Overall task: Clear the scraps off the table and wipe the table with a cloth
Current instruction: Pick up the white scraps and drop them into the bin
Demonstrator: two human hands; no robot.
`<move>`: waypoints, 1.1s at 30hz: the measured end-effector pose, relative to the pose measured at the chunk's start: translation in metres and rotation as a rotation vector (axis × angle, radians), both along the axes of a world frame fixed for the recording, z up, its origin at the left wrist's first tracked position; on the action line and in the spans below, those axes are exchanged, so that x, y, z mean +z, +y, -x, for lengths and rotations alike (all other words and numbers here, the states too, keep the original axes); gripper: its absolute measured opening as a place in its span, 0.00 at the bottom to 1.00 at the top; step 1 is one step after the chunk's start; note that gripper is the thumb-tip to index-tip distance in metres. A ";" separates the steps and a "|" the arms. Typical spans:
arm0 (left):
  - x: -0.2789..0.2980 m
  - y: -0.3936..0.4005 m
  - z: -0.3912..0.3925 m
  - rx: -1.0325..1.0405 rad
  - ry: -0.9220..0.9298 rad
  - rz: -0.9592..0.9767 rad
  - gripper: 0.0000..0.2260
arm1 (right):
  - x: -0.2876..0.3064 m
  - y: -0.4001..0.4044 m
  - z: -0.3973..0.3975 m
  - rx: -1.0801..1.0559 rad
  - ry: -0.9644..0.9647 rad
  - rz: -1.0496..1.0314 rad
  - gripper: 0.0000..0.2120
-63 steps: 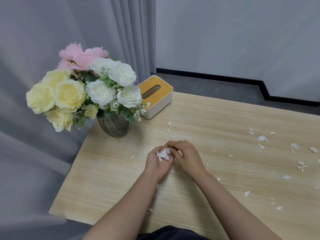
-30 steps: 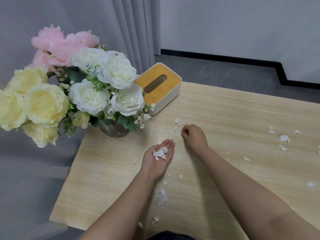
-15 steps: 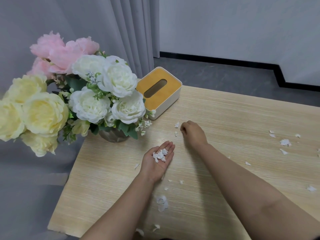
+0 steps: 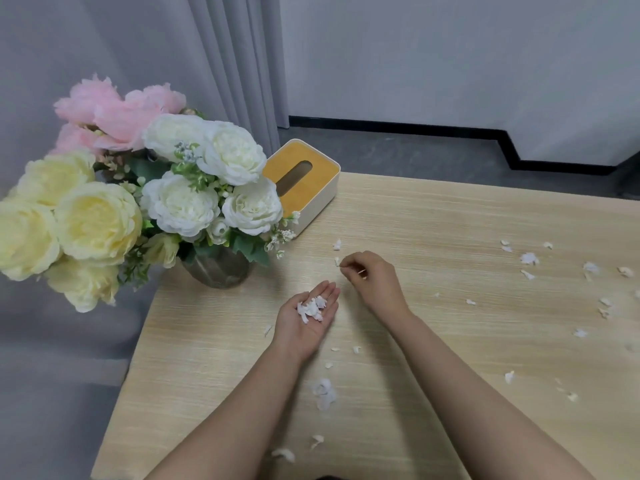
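In the cupped palm of the left hand, which lay face up with fingers straight and pointing away toward the desk's far edge, sat a small heap of torn white paper scraps, ragged and crumpled. Just beyond it the right hand hovered palm down, fingers curled, thumb and forefinger pinched together beside a tiny scrap; whether they actually gripped it could not be told. More white scraps lay scattered on the pale wood-grain desk, thickest toward the right edge, with a larger soft tuft between the forearms. At the desk's left stood a ribbed, rounded glass vase holding a bouquet of white, cream-yellow and pink blooms. Behind it sat a white rectangular tissue box with a yellow lid and an oval slot, its long axis running diagonally.
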State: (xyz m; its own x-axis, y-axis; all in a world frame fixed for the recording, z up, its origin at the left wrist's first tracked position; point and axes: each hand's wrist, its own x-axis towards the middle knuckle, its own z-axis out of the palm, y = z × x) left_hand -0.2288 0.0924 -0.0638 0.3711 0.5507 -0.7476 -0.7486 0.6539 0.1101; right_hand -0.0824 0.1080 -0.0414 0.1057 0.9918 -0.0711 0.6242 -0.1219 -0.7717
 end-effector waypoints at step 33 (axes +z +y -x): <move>0.030 -0.017 0.002 0.162 -0.085 0.000 0.17 | 0.007 0.022 -0.007 0.084 0.043 0.061 0.07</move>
State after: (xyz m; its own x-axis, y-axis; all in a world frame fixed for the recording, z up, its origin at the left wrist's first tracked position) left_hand -0.2313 0.0759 -0.0336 0.3399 0.6083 -0.7173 -0.8505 0.5243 0.0417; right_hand -0.0753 0.1297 -0.0339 0.0179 0.9908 -0.1345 0.6007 -0.1182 -0.7907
